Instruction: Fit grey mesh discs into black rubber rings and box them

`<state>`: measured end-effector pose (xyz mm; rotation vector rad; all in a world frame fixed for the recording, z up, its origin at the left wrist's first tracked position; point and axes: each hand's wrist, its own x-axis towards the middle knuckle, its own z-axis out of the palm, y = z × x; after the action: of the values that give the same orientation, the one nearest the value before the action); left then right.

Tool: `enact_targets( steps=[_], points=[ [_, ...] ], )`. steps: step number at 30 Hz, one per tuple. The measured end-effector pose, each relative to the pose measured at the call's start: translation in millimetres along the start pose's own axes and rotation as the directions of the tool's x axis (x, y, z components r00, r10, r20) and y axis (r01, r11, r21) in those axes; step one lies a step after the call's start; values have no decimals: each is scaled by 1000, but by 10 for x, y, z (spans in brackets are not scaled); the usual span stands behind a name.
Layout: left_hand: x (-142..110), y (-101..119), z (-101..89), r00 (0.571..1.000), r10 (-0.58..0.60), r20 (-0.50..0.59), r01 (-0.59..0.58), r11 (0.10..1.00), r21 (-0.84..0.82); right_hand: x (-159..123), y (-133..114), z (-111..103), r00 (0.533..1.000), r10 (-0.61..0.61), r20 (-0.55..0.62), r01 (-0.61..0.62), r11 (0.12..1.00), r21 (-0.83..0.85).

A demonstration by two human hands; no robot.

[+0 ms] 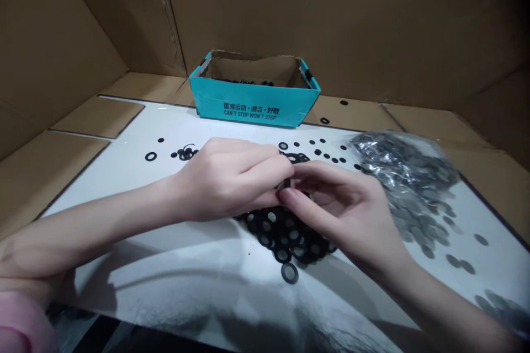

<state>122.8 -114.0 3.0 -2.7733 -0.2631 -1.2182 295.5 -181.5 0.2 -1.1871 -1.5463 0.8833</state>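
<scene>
My left hand [238,176] is closed, with its fingers folded and the thumb side towards my other hand. My right hand [351,198] meets it over the pile, its thumb and fingers pinched together. Between the fingertips of both hands shows a small black ring-like part [285,183], mostly covered. Beneath the hands lies a heap of black rings [281,234], many with pale grey centres. One black ring with a grey centre [290,273] lies apart at the heap's near edge.
A turquoise cardboard box [252,102] holding dark pieces stands at the back. On the right, a clear plastic bag [406,160] spills grey discs [418,223] onto the white table. Small black discs [327,156] are scattered behind the hands. Cardboard walls [331,22] enclose the area.
</scene>
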Motion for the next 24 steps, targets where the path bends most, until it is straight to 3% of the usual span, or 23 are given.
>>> enact_targets(
  steps=[7,12,24],
  points=[
    [-17,27,-35,999,12,50,-10,999,-38,-9,-8,-31,999,-49,7,49,999,-15],
    [-14,35,-36,1000,4,18,-3,999,-53,-17,-38,-21,998,-49,32,51,997,-52],
    [11,-95,-34,996,82,-31,-84,995,-60,-24,-2,-59,995,-95,-34,93,994,-58]
  ],
)
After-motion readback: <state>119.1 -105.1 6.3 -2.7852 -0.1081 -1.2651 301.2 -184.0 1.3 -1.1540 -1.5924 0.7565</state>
